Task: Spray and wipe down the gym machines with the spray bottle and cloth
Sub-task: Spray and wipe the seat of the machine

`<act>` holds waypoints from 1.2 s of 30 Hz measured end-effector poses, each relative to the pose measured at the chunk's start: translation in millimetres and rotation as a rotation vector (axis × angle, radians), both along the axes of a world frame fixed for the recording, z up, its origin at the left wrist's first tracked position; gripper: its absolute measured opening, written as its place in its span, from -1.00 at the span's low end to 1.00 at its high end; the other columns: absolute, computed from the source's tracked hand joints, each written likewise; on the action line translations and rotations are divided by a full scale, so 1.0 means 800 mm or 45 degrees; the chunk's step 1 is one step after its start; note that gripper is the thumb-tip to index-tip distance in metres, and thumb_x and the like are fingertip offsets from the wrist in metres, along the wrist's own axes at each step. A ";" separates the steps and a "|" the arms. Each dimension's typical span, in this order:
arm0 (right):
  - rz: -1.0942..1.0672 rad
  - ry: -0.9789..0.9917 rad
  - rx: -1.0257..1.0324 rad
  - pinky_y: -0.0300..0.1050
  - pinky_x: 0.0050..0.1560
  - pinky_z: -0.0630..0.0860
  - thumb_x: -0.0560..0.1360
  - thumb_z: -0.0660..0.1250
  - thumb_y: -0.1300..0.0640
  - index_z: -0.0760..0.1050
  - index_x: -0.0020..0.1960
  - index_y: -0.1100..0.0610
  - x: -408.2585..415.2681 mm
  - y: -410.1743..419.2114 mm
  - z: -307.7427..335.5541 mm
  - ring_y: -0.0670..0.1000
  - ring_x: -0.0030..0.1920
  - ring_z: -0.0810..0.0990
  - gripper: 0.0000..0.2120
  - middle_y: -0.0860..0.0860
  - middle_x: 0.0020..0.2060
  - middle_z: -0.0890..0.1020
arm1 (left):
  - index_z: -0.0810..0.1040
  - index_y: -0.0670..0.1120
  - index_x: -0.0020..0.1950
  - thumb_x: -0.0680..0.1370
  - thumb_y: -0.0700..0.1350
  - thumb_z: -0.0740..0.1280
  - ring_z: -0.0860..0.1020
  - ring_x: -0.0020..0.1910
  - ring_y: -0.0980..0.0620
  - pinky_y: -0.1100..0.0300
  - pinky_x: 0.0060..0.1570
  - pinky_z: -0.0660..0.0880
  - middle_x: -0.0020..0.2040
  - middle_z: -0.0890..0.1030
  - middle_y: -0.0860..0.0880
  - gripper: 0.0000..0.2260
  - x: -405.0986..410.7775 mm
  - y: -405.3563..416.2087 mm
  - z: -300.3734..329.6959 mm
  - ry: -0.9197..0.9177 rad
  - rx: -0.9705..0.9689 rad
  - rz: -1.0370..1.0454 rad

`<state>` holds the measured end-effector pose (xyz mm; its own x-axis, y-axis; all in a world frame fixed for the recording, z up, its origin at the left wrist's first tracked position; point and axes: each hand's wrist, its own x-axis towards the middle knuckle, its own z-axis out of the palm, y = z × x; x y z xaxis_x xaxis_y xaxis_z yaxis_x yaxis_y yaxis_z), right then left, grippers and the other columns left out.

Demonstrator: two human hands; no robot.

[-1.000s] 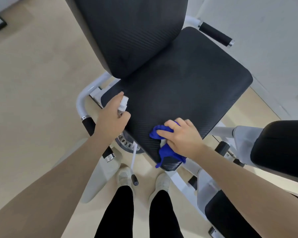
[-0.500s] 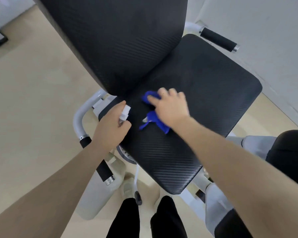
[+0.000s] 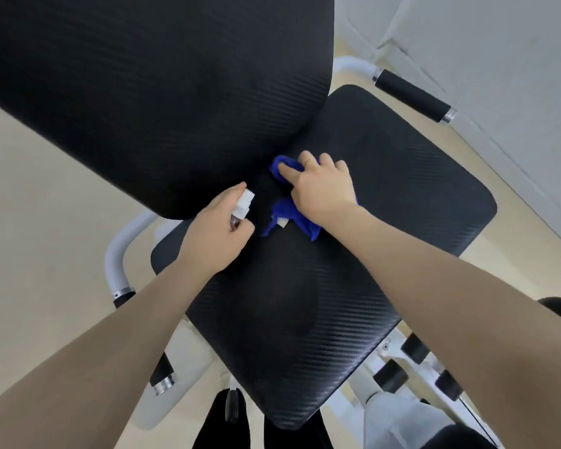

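A gym machine's black textured seat pad (image 3: 386, 222) fills the middle of the head view, with its black backrest pad (image 3: 149, 102) rising at upper left. My right hand (image 3: 324, 189) presses a blue cloth (image 3: 284, 212) onto the seat, close to the crease where seat meets backrest. Just left of it, my left hand (image 3: 216, 234) grips a small spray bottle (image 3: 243, 205) with a white nozzle, held above the seat's left part; most of the bottle is hidden in my fist.
White frame tubes with black grip handles flank the seat, one at upper right (image 3: 412, 95) and one at lower left (image 3: 120, 270). Black rollers and white frame parts (image 3: 415, 367) sit at lower right. Beige floor surrounds the machine; a white wall (image 3: 499, 59) stands on the right.
My right hand slid the blue cloth from the seat's front edge back toward the backrest crease. My left hand with the bottle moved inward over the seat, and my head came closer.
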<state>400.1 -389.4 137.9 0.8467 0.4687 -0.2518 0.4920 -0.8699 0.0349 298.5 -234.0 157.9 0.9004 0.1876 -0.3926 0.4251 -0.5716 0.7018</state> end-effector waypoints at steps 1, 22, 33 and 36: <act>-0.060 -0.006 -0.002 0.07 0.08 0.30 0.56 0.10 0.12 0.24 0.42 -0.06 0.022 -0.015 0.001 0.20 0.18 0.36 -0.57 0.11 0.30 0.34 | 0.32 0.01 0.44 0.49 -0.22 0.23 0.49 0.21 -0.06 0.06 0.20 0.45 0.36 0.43 0.05 -0.49 0.008 -0.004 0.000 0.003 -0.004 0.005; -0.587 -0.009 -0.090 0.06 0.00 0.28 0.51 0.11 0.20 0.39 0.25 0.06 0.178 -0.081 0.001 0.24 0.16 0.38 -0.68 0.16 0.19 0.38 | 0.31 0.05 0.43 0.49 -0.19 0.24 0.51 0.00 0.12 0.23 -0.02 0.38 0.43 0.32 0.22 -0.50 0.064 -0.058 -0.021 0.057 0.166 -0.021; -0.306 -0.010 -0.099 0.06 0.05 0.32 0.52 0.10 0.15 0.38 0.27 -0.04 0.128 -0.177 0.026 0.25 0.14 0.41 -0.65 0.16 0.15 0.41 | 0.33 0.02 0.40 0.50 -0.19 0.24 0.52 0.13 0.03 0.08 0.04 0.48 0.45 0.28 0.21 -0.54 0.055 -0.072 0.000 0.024 0.216 -0.201; -0.506 -0.010 -0.119 0.06 0.03 0.31 0.51 0.08 0.18 0.40 0.24 0.00 0.121 -0.199 0.022 0.25 0.11 0.41 -0.66 0.18 0.18 0.40 | 0.33 0.03 0.39 0.50 -0.18 0.24 0.54 -0.10 0.06 0.09 -0.08 0.50 0.45 0.25 0.25 -0.54 0.051 -0.087 0.001 0.035 0.229 -0.313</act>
